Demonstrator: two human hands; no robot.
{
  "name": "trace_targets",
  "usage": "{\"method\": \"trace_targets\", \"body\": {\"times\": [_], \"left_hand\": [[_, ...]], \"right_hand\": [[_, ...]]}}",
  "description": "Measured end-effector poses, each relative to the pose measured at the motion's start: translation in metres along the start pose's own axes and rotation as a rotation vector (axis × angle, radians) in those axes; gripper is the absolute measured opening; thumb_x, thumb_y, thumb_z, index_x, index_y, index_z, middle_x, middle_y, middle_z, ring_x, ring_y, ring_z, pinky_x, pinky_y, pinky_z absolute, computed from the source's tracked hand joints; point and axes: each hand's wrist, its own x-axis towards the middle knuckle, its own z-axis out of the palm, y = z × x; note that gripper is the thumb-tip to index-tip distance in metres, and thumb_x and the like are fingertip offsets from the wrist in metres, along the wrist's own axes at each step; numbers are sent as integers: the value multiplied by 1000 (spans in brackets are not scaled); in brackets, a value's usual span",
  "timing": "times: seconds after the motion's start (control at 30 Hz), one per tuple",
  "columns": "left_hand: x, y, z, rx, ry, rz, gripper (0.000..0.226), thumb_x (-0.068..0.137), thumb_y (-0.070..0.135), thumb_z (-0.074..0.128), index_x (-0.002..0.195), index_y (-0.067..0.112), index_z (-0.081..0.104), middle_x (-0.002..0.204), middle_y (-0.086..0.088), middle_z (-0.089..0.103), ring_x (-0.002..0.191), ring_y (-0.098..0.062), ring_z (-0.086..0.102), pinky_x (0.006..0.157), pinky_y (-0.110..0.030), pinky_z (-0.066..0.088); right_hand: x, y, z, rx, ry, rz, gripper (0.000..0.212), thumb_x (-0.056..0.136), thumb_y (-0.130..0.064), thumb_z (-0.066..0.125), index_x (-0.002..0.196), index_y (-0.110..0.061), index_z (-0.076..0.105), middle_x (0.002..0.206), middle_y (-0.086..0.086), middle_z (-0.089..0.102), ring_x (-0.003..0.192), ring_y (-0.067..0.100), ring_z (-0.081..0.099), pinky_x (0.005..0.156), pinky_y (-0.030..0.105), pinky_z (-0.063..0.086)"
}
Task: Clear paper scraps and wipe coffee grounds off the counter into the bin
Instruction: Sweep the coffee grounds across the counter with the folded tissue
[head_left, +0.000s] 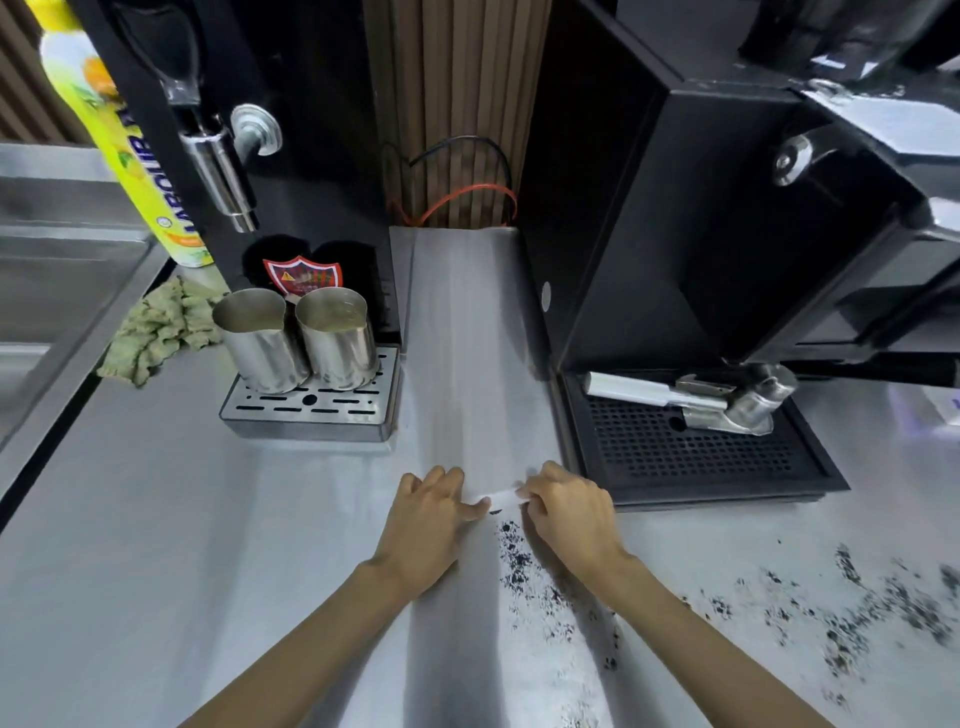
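Fingers (546, 480) of the right hand (567, 515) are curled together and pinch the right end of a small white paper scrap (503, 499), which sits low over the steel table (208, 545) between the two hands. The left hand (431, 519) lies just beside it with its fingers bent and its thumb tip meeting the scrap's left end; the blur hides whether it pinches the paper or only presses on it.

Dark coffee grounds (519, 564) are scattered on the table directly under and behind the right wrist, and a wider spread trails off toward the right edge of view.

A black drip tray (701, 452) sits just beyond the right hand at the foot of a black coffee machine (675, 234), with a portafilter (727, 401) lying across its grille. To the left, two steel pitchers (265, 343) stand side by side, touching, on a smaller metal drip tray (311, 413). A crumpled green cloth (156, 327) lies on the table left of them, near a yellow bottle (122, 140) and the rim of a steel sink (52, 260)
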Motion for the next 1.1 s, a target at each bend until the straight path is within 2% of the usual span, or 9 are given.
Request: {"method": "trace_targets", "body": {"times": [0.1, 0.23, 0.43, 0.6, 0.67, 0.77, 0.87, 0.97, 1.1], "left_hand": [[-6, 3, -11, -57, 60, -15, 51, 88, 13, 46, 127, 45, 51, 102, 2, 50, 103, -19, 44, 81, -30, 27], [18, -15, -29, -45, 172, -133, 52, 89, 9, 45, 127, 43, 52, 101, 0, 52, 100, -20, 47, 81, -32, 31], [31, -33, -16, -91, 63, -203, 45, 93, 10, 46, 128, 36, 55, 107, -7, 53, 105, -24, 48, 88, -34, 38], [14, -25, -2, -70, 52, -147, 49, 91, 9, 44, 129, 37, 53, 103, -6, 52, 101, -24, 48, 75, -29, 28], [0, -17, 1, -78, 48, -124, 48, 91, 10, 42, 128, 38, 53, 101, -4, 51, 100, -23, 48, 75, -29, 28], [-25, -1, 7, -110, 30, -95, 49, 91, 11, 41, 129, 39, 52, 102, -3, 50, 103, -22, 47, 82, -31, 32], [-46, 16, 11, -109, 0, -75, 54, 89, 10, 41, 132, 40, 47, 107, -2, 47, 107, -22, 45, 86, -32, 33], [-61, 28, 13, -112, -22, -70, 56, 89, 10, 40, 133, 43, 45, 104, 1, 45, 108, -20, 44, 85, -29, 30], [-52, 28, 0, -132, 44, -137, 50, 90, 15, 43, 130, 45, 47, 92, 8, 35, 105, -17, 45, 75, -25, 21]], "right_hand": [[0, 1, -9, 8, 2, -29, 23, 90, -15, 53, 98, -23, 73, 92, -3, 69, 79, 16, 64, 59, 19, 38], [44, -4, -25, 23, 56, -59, 24, 88, -15, 53, 99, -25, 72, 95, -2, 69, 96, 18, 54, 66, 29, 47], [73, -17, -7, -142, -51, -140, 32, 89, -9, 49, 109, -26, 68, 102, 1, 68, 110, 19, 47, 66, 30, 41], [44, -11, 6, -115, 20, -151, 29, 91, -12, 48, 108, -22, 69, 98, 2, 69, 103, 21, 50, 73, 31, 47], [27, -7, 5, -108, 6, -185, 27, 90, -12, 50, 104, -21, 71, 94, 1, 70, 97, 21, 53, 73, 32, 49], [-3, -3, 0, -105, 83, -224, 11, 73, -10, 73, 78, -19, 76, 68, -3, 69, 74, 21, 60, 58, 28, 49], [-29, 4, 2, -78, 98, -258, 13, 64, -11, 79, 68, -22, 74, 60, -7, 65, 65, 19, 58, 58, 26, 42], [-46, 14, 3, -44, 68, -245, 15, 66, -12, 76, 72, -26, 75, 64, -10, 68, 69, 18, 57, 65, 23, 22], [-18, 17, -11, -53, 30, -276, 18, 80, -18, 61, 88, -27, 75, 83, -8, 73, 85, 19, 52, 67, 25, 13]]}}
